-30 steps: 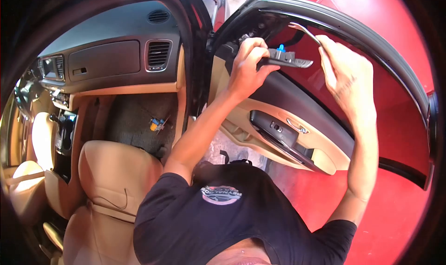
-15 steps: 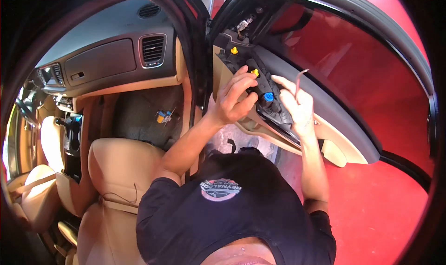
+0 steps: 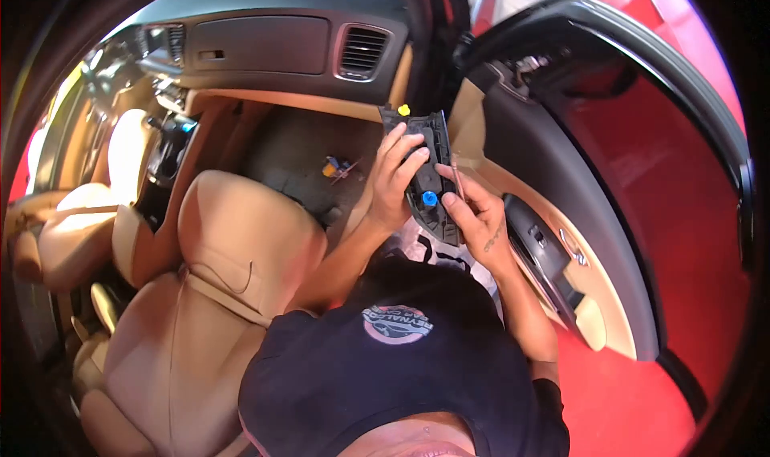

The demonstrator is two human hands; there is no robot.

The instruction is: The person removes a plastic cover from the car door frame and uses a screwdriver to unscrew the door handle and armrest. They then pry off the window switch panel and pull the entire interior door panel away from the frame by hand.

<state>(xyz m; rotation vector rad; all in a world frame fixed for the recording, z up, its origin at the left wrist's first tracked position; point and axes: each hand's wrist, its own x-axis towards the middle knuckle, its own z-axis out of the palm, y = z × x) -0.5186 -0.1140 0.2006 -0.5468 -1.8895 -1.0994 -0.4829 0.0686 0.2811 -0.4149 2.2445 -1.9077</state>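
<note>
A black plastic trim piece, ribbed side showing, is held up before my chest. A yellow clip sits at its far end and a blue clip nearer me. My left hand grips the trim piece from the left, fingers curled over its face; they cover the middle part. My right hand is at the right edge beside the blue clip, fingers closed around a thin reddish rod-like tool. The tool's lower end is hidden in the hand.
The open car door with its beige panel stands to the right. On the left are a beige seat and the dashboard with a glove box. Small blue and orange items lie on the dark footwell floor.
The trim piece has moved left, away from the door, with both hands. A second yellow clip seen before is no longer visible. The tool's bent tip no longer sticks out to the right.
</note>
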